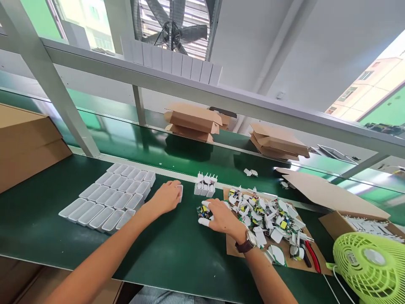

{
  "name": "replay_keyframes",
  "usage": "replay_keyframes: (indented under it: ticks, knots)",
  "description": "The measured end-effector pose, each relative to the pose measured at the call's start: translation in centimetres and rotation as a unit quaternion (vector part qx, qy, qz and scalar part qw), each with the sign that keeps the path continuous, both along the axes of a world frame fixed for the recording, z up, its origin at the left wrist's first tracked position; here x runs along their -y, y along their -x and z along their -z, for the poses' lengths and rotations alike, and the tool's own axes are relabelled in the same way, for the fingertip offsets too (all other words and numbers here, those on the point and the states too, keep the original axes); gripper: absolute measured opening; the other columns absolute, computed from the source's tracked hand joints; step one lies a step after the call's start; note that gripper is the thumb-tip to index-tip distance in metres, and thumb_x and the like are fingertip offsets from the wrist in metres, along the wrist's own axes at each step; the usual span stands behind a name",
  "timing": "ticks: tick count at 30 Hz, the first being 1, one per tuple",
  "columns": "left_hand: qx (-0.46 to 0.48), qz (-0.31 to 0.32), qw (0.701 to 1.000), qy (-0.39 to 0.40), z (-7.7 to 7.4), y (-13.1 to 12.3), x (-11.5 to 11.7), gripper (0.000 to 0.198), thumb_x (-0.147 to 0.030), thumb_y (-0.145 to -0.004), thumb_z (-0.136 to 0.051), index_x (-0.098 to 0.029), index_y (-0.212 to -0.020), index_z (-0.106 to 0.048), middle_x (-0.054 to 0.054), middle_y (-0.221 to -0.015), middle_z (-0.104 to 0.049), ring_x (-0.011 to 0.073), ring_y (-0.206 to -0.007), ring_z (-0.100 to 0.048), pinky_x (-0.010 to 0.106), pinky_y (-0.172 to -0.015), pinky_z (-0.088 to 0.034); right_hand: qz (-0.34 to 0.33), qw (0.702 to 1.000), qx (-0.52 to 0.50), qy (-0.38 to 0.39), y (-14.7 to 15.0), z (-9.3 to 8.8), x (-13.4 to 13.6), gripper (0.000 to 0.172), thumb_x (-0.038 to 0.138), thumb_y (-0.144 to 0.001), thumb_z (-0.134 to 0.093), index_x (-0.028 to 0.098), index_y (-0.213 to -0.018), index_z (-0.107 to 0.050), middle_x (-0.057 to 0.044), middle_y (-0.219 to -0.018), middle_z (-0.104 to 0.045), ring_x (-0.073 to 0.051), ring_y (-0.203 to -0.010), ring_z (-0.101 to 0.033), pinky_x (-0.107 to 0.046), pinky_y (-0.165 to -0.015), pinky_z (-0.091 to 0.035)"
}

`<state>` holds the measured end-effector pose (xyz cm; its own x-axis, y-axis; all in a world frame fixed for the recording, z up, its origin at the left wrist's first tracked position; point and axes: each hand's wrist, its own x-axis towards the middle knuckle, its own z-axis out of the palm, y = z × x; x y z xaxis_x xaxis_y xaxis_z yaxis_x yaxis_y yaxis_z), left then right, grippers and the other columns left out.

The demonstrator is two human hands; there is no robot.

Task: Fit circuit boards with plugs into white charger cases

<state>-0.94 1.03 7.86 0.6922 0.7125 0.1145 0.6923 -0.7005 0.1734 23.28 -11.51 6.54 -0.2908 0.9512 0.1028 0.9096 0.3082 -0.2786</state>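
My left hand is closed on a small white plastic case, mostly hidden by the fingers. White finger cots cover the thumb and a finger of my right hand, which grips a small circuit board with yellow and black parts just above or on the green table. To the left stand rows of open white plastic cases. Between and beyond my hands is a short row of white cases with boards and plug pins sticking up. At right, a heap of circuit boards with white plug parts lies on cardboard.
Red-handled pliers lie at the cardboard's right edge, beside a green fan. Behind it is a carton of white parts. A large carton stands at far left. A metal rail crosses above the green conveyor.
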Motion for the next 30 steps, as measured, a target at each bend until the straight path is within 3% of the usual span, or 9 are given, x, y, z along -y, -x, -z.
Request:
replay_keyframes:
  ticks: [3,5,7,10,12,15,19,24,30]
  knots:
    - [0.057,0.067,0.989,0.12,0.7,-0.2,1.6,0.012,-0.017,-0.087,-0.057,-0.019,-0.081,-0.067,0.011,-0.142,-0.059,0.0237,-0.108,-0.069,0.036,-0.09,-0.057,-0.049,0.999,-0.005,0.014,-0.9,1.1,-0.2,0.057,0.028,-0.083,-0.074,0.016,-0.135,-0.056,-0.017,-0.14,-0.061,-0.035,-0.123,-0.059,-0.052,-0.102,-0.053]
    - [0.122,0.099,0.967,0.198,1.3,-0.1,2.0,0.009,-0.02,-0.087,-0.057,-0.019,-0.081,-0.063,0.01,-0.14,-0.059,0.0225,-0.107,-0.069,0.034,-0.087,-0.057,-0.06,0.998,-0.006,0.019,-1.3,1.8,-0.3,0.057,0.016,-0.083,-0.066,0.017,-0.139,-0.053,-0.016,-0.138,-0.061,-0.032,-0.124,-0.059,-0.049,-0.103,-0.053]
    - [0.187,0.121,0.949,0.225,2.1,-0.2,2.2,0.003,-0.019,-0.084,-0.06,-0.02,-0.086,-0.061,0.009,-0.132,-0.061,0.0233,-0.113,-0.066,0.035,-0.094,-0.055,-0.038,0.999,-0.011,0.009,-1.4,2.5,-0.4,0.057,0.009,-0.082,-0.057,0.017,-0.139,-0.053,-0.015,-0.131,-0.064,-0.03,-0.118,-0.061,-0.049,-0.1,-0.054]
    - [0.267,0.122,0.927,0.235,3.9,-0.6,2.4,0.038,-0.016,-0.079,-0.066,-0.021,-0.115,-0.058,0.009,-0.128,-0.059,0.0239,-0.119,-0.062,0.039,-0.105,-0.051,-0.017,0.999,-0.027,-0.017,-1.2,3.5,-0.5,0.053,0.011,-0.084,-0.057,0.015,-0.137,-0.053,-0.017,-0.128,-0.064,-0.031,-0.117,-0.059,-0.05,-0.098,-0.055]
    - [0.288,0.103,0.917,0.256,5.1,-0.8,2.6,0.063,-0.018,-0.079,-0.07,-0.024,-0.137,-0.047,0.01,-0.134,-0.055,0.0246,-0.122,-0.06,0.041,-0.108,-0.05,-0.025,0.999,-0.035,-0.031,-1.2,3.9,-0.3,0.052,0.01,-0.083,-0.058,0.014,-0.135,-0.053,-0.017,-0.129,-0.062,-0.032,-0.121,-0.056,-0.051,-0.099,-0.055]
    - [0.286,0.064,0.914,0.281,6.3,-0.9,3.1,0.084,-0.028,-0.078,-0.079,-0.028,-0.151,-0.035,0.011,-0.143,-0.049,0.028,-0.13,-0.056,0.045,-0.11,-0.049,-0.029,0.998,-0.047,-0.042,-1.5,4.2,0.2,0.057,0.005,-0.078,-0.054,0.016,-0.134,-0.053,-0.014,-0.12,-0.064,-0.031,-0.116,-0.059,-0.049,-0.095,-0.057]
    - [0.285,0.026,0.918,0.274,6.9,-0.9,3.4,0.089,-0.036,-0.079,-0.081,-0.027,-0.153,-0.033,0.012,-0.135,-0.056,0.0298,-0.123,-0.061,0.047,-0.105,-0.053,0.002,0.988,-0.118,-0.103,-1.2,3.3,0.8,0.058,0.005,-0.078,-0.053,0.021,-0.134,-0.051,-0.013,-0.117,-0.063,-0.029,-0.108,-0.062,-0.046,-0.088,-0.059]
    - [0.318,0.054,0.919,0.228,7.7,-1.2,3.4,0.085,-0.03,-0.084,-0.077,-0.03,-0.155,-0.029,0.008,-0.13,-0.063,0.026,-0.12,-0.064,0.044,-0.105,-0.053,-0.003,0.957,-0.212,-0.197,0.5,1.3,1.3,0.059,0.009,-0.088,-0.054,0.025,-0.144,-0.043,-0.013,-0.129,-0.058,-0.025,-0.118,-0.061,-0.041,-0.093,-0.059]
    - [0.356,0.1,0.921,0.122,7.8,-1.6,3.9,0.073,-0.026,-0.094,-0.066,-0.03,-0.156,-0.027,0.012,-0.138,-0.061,0.0282,-0.128,-0.06,0.051,-0.109,-0.05,-0.017,0.959,-0.121,-0.254,2.3,1.5,2.1,0.067,0.007,-0.093,-0.053,0.021,-0.155,-0.032,-0.016,-0.132,-0.063,-0.029,-0.116,-0.064,-0.048,-0.093,-0.059]
